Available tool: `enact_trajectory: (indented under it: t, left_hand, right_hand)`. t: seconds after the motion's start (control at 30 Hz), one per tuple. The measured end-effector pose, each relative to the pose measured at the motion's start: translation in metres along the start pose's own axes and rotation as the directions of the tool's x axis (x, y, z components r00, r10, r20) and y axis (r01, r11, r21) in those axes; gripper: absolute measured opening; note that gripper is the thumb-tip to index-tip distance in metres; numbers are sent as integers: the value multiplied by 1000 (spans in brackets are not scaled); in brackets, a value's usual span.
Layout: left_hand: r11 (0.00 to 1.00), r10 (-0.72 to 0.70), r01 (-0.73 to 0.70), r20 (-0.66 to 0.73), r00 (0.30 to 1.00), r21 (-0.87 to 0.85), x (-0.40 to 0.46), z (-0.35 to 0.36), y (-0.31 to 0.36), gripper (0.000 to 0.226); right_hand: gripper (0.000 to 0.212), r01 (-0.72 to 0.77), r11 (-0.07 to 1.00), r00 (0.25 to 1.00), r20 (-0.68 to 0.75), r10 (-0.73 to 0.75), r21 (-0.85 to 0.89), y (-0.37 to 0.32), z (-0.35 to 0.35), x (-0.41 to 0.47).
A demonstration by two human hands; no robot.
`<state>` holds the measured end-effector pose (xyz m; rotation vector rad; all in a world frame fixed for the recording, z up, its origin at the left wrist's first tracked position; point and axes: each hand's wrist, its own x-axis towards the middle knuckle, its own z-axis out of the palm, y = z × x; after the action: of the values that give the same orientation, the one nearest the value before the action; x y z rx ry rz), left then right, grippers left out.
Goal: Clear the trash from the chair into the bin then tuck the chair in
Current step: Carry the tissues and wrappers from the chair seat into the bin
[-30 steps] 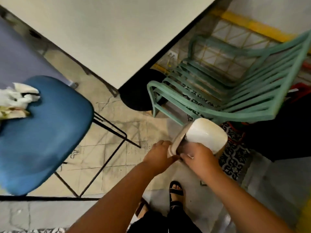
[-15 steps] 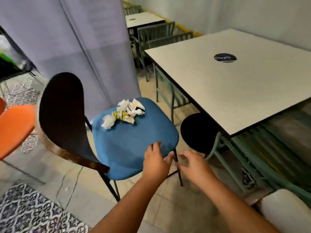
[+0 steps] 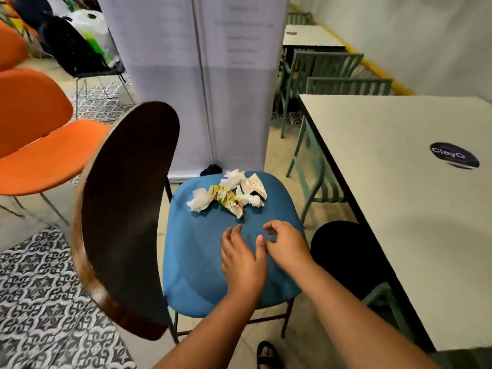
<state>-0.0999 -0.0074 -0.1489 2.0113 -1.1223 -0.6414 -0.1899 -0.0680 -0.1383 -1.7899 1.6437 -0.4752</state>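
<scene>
Over the blue seat of the chair [image 3: 202, 251], both forearms reach in from the near edge. Left hand [image 3: 243, 258] hovers with fingers loosely spread; right hand [image 3: 286, 245] has fingers loosely curled, holding nothing. Trash [image 3: 229, 194], crumpled tissues and wrappers, lies just beyond the fingertips, at the seat's far edge. On the table [image 3: 399, 209] at right, a dark round sticker [image 3: 454, 155] reads "ClayG".

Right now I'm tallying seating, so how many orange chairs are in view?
2. One orange chair stands at the left, beside the blue chair's dark backrest. A second orange chair sits behind it at the upper left edge, mostly cropped. More may lie outside the frame.
</scene>
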Motion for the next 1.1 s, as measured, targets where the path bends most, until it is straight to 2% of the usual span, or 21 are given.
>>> enact_trajectory:
  t: [0.2,0.43,0.6,0.7,0.8,0.9,1.1]
  left_hand:
    - [985,-167,169,-89,982,15,40,16,-8,58]
    - [960,-270,279,-237,933,4,100,9,-7,60]
    - [934,-342,358,-303,889,-3,132,2,-14,58]
    - [914,-383,406,-315,868,9,149,0,-17,57]
    - [905,-396,425,-309,864,28,169,-1,-21,55]
    - [907,-363,405,-273,891,114,192,-4,-27,60]
    - [859,-327,307,-21,945,411,216,-4,-49,60]
  right_hand:
    - [36,65,997,992,110,-60,-38,-10,20,69]
    - [52,215,954,969,171,-181,-208,-39,53,133]
    - [34,261,909,961,177,-213,-324,-42,70,149]
    - [19,237,934,966,169,-196,-268,-39,70,152]
    - [20,265,936,954,203,-220,-233,-36,65,152]
    - [23,307,918,941,224,-254,-252,-32,57,153]
    - [21,261,947,950,226,-217,-187,-23,47,152]
